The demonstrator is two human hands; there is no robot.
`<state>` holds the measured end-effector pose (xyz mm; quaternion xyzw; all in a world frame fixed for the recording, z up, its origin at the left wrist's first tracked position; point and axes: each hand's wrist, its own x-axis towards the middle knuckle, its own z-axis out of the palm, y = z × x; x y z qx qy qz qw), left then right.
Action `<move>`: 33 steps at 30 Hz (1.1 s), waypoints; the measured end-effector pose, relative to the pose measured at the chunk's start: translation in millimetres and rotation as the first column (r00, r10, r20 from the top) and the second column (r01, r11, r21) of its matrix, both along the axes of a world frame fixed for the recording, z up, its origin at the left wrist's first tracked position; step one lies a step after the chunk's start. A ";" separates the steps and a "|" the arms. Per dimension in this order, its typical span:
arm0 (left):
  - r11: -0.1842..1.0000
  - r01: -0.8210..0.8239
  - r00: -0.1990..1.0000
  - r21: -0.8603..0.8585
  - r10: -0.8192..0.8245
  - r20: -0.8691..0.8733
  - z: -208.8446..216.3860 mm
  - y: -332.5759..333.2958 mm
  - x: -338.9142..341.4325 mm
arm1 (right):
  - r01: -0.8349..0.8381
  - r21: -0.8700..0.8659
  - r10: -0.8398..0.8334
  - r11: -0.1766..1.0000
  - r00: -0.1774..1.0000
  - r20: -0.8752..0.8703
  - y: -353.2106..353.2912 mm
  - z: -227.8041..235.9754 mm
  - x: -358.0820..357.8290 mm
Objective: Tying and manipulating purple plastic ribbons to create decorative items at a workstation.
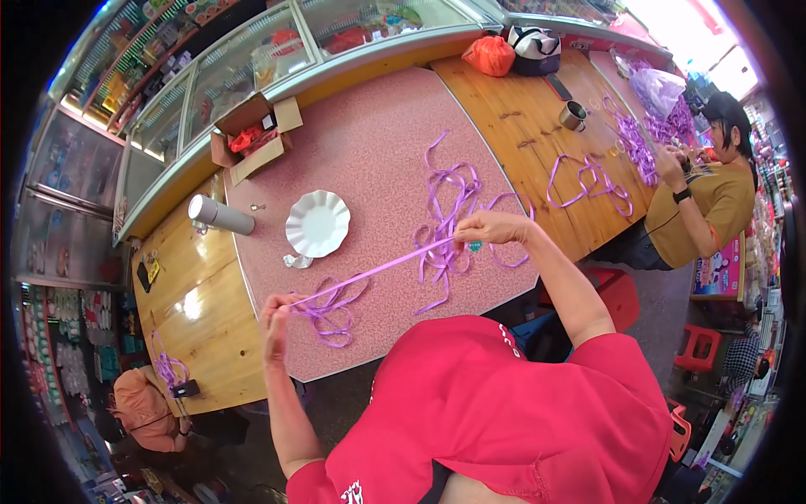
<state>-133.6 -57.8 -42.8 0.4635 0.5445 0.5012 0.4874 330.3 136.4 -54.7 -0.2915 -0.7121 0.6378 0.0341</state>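
Observation:
A purple ribbon runs taut and slanting between my two hands above the pink speckled table. My left hand pinches its lower left end, beyond the table's near left edge. Higher up and to the right, my right hand is closed on the other end. Under my left hand's side, loose ribbon loops lie on the tabletop. A larger tangle of purple ribbon spreads beside and beyond my right hand.
A white scalloped plate, a grey flask and an open cardboard box stand left of the ribbons. On the wooden table at right are a metal mug and more ribbon. Co-workers sit at right and lower left.

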 end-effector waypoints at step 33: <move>0.863 0.505 0.842 0.008 -0.495 0.216 4.5 38.4 202.8 | 0.363 -0.479 -0.533 0.799 0.797 -0.283 -71.1 80.7 -68.1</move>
